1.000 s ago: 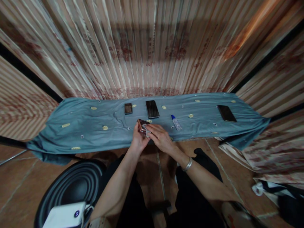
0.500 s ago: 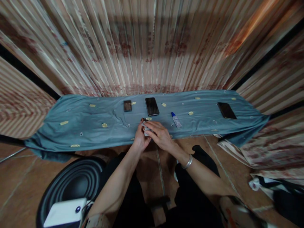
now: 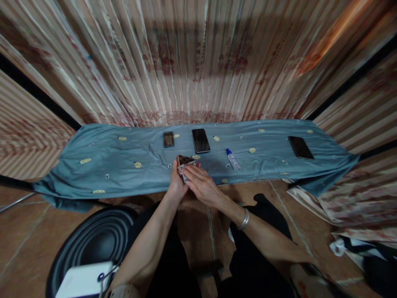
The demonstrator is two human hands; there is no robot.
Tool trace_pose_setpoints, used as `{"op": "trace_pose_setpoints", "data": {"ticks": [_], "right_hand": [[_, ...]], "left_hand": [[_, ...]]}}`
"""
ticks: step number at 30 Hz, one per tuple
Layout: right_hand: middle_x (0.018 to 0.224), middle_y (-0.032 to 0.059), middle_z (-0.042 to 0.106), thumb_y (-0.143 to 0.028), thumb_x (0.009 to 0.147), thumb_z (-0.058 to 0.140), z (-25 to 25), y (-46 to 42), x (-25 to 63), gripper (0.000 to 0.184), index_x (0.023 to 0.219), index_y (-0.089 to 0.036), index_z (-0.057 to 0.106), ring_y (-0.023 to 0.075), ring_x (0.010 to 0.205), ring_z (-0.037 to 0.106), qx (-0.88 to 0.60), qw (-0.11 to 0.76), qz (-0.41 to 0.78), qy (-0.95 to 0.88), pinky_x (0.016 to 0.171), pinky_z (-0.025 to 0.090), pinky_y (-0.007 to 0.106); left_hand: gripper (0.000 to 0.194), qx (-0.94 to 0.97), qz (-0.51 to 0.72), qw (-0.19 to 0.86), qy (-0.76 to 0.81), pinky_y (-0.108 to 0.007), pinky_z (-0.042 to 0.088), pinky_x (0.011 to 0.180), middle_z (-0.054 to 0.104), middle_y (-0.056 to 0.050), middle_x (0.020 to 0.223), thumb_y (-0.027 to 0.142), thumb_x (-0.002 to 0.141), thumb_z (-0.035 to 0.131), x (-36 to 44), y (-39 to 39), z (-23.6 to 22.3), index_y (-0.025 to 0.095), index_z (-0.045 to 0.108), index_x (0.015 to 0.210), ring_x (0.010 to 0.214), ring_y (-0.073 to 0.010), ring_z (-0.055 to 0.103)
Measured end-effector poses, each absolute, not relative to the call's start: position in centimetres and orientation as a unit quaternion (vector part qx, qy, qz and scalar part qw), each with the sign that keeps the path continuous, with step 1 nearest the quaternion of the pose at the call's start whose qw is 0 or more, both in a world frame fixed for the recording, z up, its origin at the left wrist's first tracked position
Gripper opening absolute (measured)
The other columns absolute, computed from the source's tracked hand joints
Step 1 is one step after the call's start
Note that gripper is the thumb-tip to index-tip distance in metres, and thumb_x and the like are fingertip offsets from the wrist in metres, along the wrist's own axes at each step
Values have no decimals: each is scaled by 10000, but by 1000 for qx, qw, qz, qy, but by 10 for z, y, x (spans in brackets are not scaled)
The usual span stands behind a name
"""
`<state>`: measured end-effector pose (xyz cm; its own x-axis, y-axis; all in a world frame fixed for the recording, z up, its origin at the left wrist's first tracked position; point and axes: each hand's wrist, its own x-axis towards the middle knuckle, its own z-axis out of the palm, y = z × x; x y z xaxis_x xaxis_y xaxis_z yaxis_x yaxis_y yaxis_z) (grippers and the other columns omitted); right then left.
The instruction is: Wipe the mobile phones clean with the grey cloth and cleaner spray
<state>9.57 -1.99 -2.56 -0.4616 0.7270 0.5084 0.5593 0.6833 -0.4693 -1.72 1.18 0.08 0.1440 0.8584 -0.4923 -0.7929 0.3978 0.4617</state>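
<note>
My left hand is wrapped round a flat brown checkered object with an orange-brown edge; its exact kind is hard to make out. A thin light-grey cloth lies against its face, under the fingers of my right hand, which press it on. Both hands are over the front edge of the cloth-covered table. Just beyond them lies a black phone. Left of that phone is a small dark-brown square item. To the right, a small clear bottle with a blue cap lies on its side.
A blue-green patterned cloth covers the narrow table. Another dark phone-like slab lies at its right end. Striped curtains hang behind. A black round ribbed stool bearing a white device stands at lower left.
My hands have shifted slightly left, and the checkered face of the held object now shows. My right hand has moved with the cloth over it. The view has shifted a little.
</note>
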Motion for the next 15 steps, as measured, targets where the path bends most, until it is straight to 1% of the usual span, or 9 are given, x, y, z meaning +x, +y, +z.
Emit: {"op": "trace_pose_setpoints", "data": {"ticks": [2,4,5,7,9,11,13,15], "right_hand": [[1531,122,450,-274,1002,414,-25,-20,93,508,1502,-186,403,238,1434,392,-391,333,127,-849,1172,362,465],[1565,117,397,-279,999,423,-25,-16,93,530,1521,-202,367,239,1461,346,-400,326,137,-846,1181,340,481],[1573,115,385,-282,1001,421,-25,-13,94,530,1523,-207,364,237,1470,328,-402,327,142,-843,1187,329,484],[1579,106,375,-294,1010,400,-26,-7,98,517,1520,-217,370,231,1483,303,-409,335,152,-835,1200,308,485],[1578,106,377,-309,1024,357,-27,-1,102,506,1520,-209,371,222,1482,304,-417,346,165,-824,1210,297,477],[1566,113,395,-316,1034,320,-27,3,104,505,1520,-188,369,209,1471,328,-421,362,179,-812,1218,293,456],[1534,111,446,-314,1038,306,-27,5,106,497,1509,-180,389,194,1449,368,-414,379,193,-805,1220,297,432],[1491,101,503,-316,1036,318,-25,5,107,478,1483,-190,434,188,1419,417,-408,394,206,-798,1209,321,419]], "left_hand": [[487,60,542,761,353,-383,554,882,746,-141,923,428,991,322,-12,9,-6,135,705,917,1001,-258,702],[356,97,576,736,343,-335,532,914,746,-114,983,344,976,405,-8,6,-11,165,702,893,1070,-238,680],[344,100,578,731,349,-314,522,925,745,-107,996,317,977,402,-6,4,-13,170,704,904,1092,-227,671],[351,103,555,744,358,-304,511,942,743,-96,1004,322,983,388,-4,1,-13,173,706,971,1111,-214,662],[352,104,528,758,369,-322,513,942,745,-85,969,336,982,391,-4,-1,-12,174,703,1000,1087,-210,669],[309,113,522,757,376,-338,519,930,746,-70,906,320,965,430,-5,-2,-9,175,703,964,1042,-209,682],[246,127,528,750,378,-341,520,917,744,-54,850,298,931,493,-7,-2,-9,172,704,917,1008,-209,687],[197,152,540,739,372,-334,514,915,745,-43,837,293,885,562,-10,-1,-11,166,710,907,1005,-211,684]]}}
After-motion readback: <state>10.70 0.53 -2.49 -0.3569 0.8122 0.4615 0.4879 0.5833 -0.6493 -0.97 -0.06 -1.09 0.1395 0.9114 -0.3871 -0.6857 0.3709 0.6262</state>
